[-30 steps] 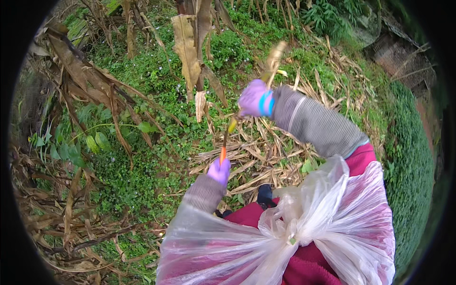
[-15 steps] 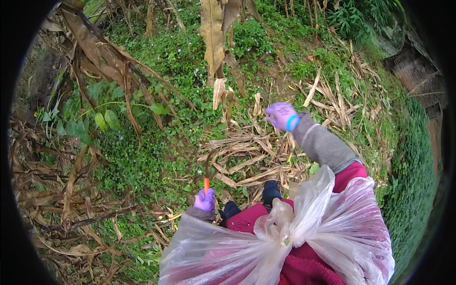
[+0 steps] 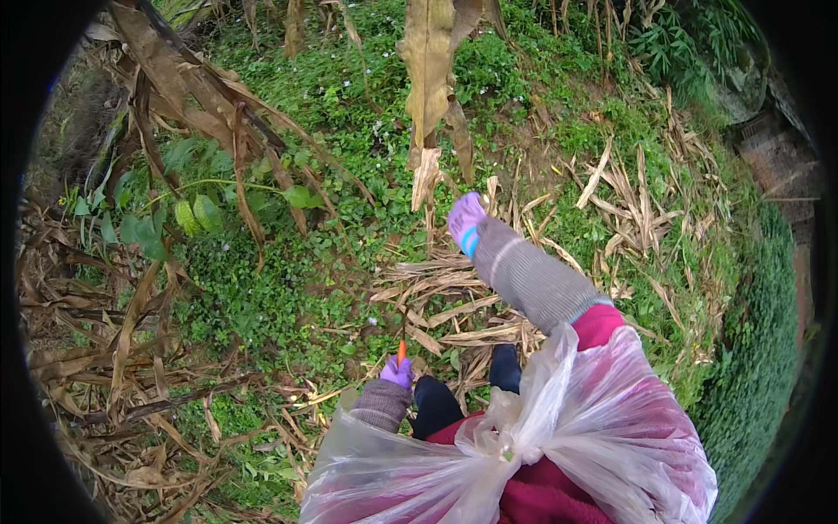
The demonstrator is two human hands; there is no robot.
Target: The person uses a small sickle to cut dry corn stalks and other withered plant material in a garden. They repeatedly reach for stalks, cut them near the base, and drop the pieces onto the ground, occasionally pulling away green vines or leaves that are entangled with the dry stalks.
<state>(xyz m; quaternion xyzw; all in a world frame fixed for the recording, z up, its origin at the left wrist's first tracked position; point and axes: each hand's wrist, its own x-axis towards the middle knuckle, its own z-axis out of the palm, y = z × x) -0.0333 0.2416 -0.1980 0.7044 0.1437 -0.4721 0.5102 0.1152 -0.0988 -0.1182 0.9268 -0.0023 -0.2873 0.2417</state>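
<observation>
The left hand [image 3: 397,373], in a purple glove, has its grip closed around a small orange-handled tool [image 3: 401,351] that points up, low and near the body. The right hand [image 3: 463,216], also gloved purple, reaches far toward a dry corn stalk [image 3: 429,96]; whether its grip is open or closed cannot be told. A clear plastic sheet [image 3: 559,437] is knotted at the waist. Dry husks [image 3: 445,297] litter the ground, green weeds [image 3: 288,288] spread left, dead brown leaves [image 3: 113,367] lie far left

Clear crumpled plastic bag [image 3: 559,437] knotted at the person's front, lower right
</observation>
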